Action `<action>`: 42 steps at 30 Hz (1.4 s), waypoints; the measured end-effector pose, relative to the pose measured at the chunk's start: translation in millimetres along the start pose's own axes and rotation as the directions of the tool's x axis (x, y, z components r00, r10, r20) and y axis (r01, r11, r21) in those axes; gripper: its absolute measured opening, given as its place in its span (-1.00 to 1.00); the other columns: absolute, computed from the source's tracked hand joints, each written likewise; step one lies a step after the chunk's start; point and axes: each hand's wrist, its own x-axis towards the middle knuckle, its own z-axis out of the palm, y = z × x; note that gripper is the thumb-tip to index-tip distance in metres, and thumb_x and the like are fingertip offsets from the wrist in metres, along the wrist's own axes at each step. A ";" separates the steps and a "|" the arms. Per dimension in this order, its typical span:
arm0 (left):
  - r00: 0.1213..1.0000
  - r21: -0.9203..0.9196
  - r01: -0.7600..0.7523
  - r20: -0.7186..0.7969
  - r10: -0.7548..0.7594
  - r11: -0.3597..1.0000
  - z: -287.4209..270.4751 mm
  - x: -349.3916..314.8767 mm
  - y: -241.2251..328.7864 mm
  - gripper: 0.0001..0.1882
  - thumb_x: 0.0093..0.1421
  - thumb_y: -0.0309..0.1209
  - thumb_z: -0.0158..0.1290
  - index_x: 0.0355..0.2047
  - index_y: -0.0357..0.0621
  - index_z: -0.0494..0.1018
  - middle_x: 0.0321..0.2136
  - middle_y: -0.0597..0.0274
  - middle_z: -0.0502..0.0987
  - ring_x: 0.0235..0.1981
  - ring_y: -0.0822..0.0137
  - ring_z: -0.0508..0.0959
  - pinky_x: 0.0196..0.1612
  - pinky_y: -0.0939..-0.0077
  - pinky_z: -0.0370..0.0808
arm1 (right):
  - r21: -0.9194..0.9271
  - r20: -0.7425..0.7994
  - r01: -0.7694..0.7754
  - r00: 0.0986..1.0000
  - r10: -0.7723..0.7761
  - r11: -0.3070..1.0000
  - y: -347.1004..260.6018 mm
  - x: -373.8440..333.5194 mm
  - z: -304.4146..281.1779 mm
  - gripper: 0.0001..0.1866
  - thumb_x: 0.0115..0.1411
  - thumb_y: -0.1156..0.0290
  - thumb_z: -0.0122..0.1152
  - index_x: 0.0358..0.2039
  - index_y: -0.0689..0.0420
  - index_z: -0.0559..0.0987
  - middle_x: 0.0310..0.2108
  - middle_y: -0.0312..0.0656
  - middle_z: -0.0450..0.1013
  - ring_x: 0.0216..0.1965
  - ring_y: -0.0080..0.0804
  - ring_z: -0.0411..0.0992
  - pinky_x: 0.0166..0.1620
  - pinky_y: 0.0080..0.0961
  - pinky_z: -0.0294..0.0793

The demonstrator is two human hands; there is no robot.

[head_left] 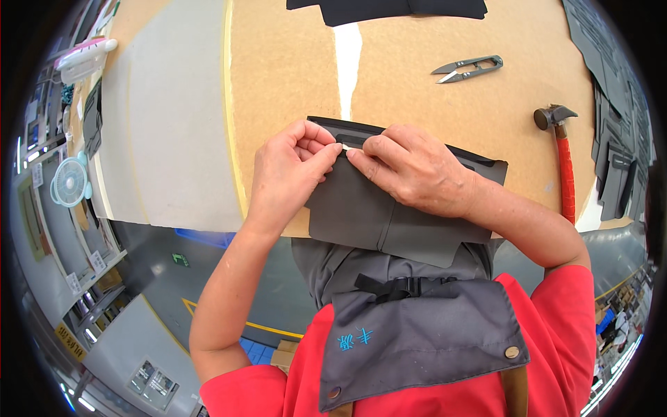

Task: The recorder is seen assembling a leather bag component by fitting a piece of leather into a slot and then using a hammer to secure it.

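A dark grey sheet-material panel [351, 208], with a black strip along its far edge, lies at the table's near edge and hangs partly over it. My left hand [295, 163] is closed in a pinch, thumb against index finger, at a small white piece [345, 147] near the panel's upper left. From the other side my right hand [420, 170] bears on the panel with curled fingers, its thumb and index tips next to that white piece. What lies under the right fingers is hidden.
Thread snips [469, 69] lie beyond my right hand. A hammer [566, 160] with a red handle rests farther right, beside stacked dark grey pieces [618, 139]. Black pieces [403, 8] lie at the far edge. A small fan [71, 181] stands left.
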 end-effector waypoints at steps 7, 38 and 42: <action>0.999 -0.044 -0.017 0.031 0.019 0.999 -0.6 3.9 -3.0 -0.85 0.26 -0.41 0.28 -0.27 -0.19 0.54 -0.48 0.39 0.53 -0.47 0.60 0.53 -0.40 0.68 0.55 | -0.040 -0.017 0.026 1.000 -0.026 0.999 0.1 -0.9 0.5 -0.58 0.00 0.46 0.24 -0.09 0.32 0.60 -0.35 -0.22 0.36 -0.29 -0.34 0.39 -0.24 -0.45 0.49; 0.504 0.621 -0.645 -0.092 0.859 0.445 34.4 -14.1 -64.2 -0.52 0.02 -0.75 0.17 -0.03 -0.12 0.65 -0.24 0.23 0.49 -0.23 0.22 0.49 -0.23 0.38 0.52 | 0.176 0.065 -0.256 0.967 0.248 0.951 -6.0 -22.8 -20.8 -0.58 0.06 0.60 0.31 -0.01 0.12 0.67 -0.28 -0.23 0.45 -0.27 -0.29 0.43 -0.21 -0.36 0.54; 0.520 0.602 -0.652 -0.088 0.850 0.461 34.2 -13.3 -67.2 -0.48 0.01 -0.77 0.17 -0.02 -0.05 0.65 -0.22 0.24 0.48 -0.23 0.23 0.48 -0.25 0.41 0.53 | 0.148 0.068 -0.216 0.976 0.208 0.965 -5.3 -24.3 -19.6 -0.54 0.02 0.60 0.30 0.01 0.12 0.66 -0.26 -0.23 0.44 -0.26 -0.30 0.42 -0.22 -0.38 0.54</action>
